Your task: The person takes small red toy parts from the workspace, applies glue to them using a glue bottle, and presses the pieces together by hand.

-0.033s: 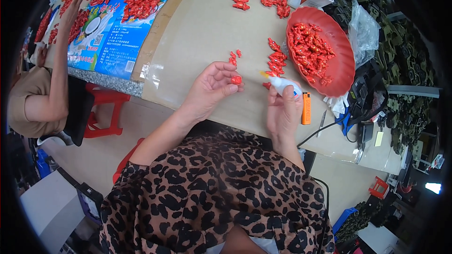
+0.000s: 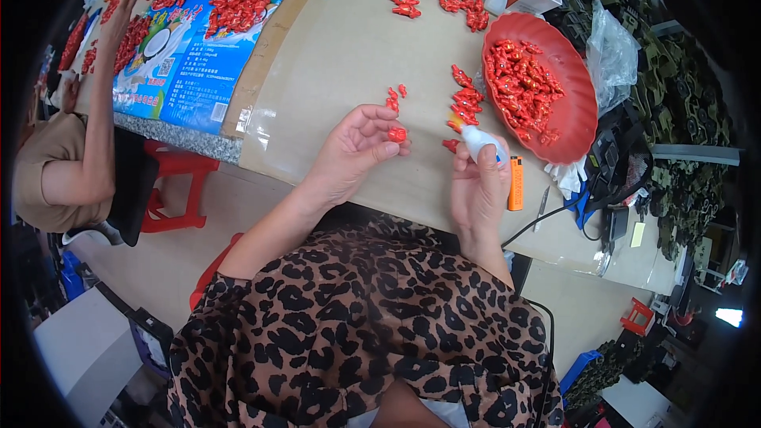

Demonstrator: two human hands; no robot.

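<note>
My left hand [image 2: 353, 150] pinches a small glossy red figurine piece [image 2: 397, 135] between thumb and fingertips, above the table. In my right hand [image 2: 479, 186] is a small white squeeze bottle [image 2: 480, 143], its yellowish nozzle tilted up and away from me. Another red piece [image 2: 450, 145] shows beside the right fingertips; I cannot tell whether they touch it. Just beyond the nozzle lies a row of red figurines [image 2: 466, 99]. A few tiny red parts [image 2: 392, 99] rest past my left fingers.
A red scalloped bowl [image 2: 583, 103] of red figurines stands at the right. Near my right hand lie an orange lighter [image 2: 516, 184] and a thin blade-like tool [image 2: 542, 208]. Blue printed sheeting [image 2: 190, 71] bears more red pieces at the left, where a co-worker's arm [image 2: 107, 103] reaches over.
The bottle's nozzle has swung from pointing left to pointing farther away, toward the row of figurines. My left hand has hardly moved.
</note>
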